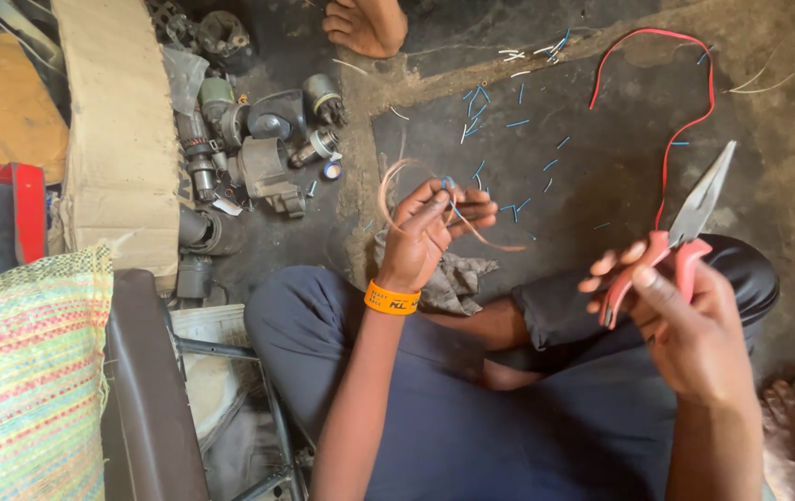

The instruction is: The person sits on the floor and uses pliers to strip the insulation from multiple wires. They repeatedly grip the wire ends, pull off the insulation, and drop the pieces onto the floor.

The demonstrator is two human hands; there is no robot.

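Wire trimming, mid-step

Left hand (pixel 425 232) pinches a thin looped wire (pixel 397 186) with a blue-sleeved end, raised above the lap; grip closed on the wire between fingertips. Right hand (pixel 685 320) wraps the red handles of long-nose pliers (pixel 694 232); the tool's jaws point up and look shut, well apart from the wire. Judgement: wire being prepared between cuts; bringing the jaws onto the short blue end would call for fine aim.

Surroundings: short blue sleeve offcuts (pixel 509 176) scattered on the dark floor mat (pixel 601 176), a red wire (pixel 676 121) curving past the pliers, grey rag (pixel 453 283) beside the knee, pile of grimy metal parts (pixel 258 139) to the left. Another person's foot (pixel 365 26) rests at the mat's far edge. Nothing lies between the two hands.
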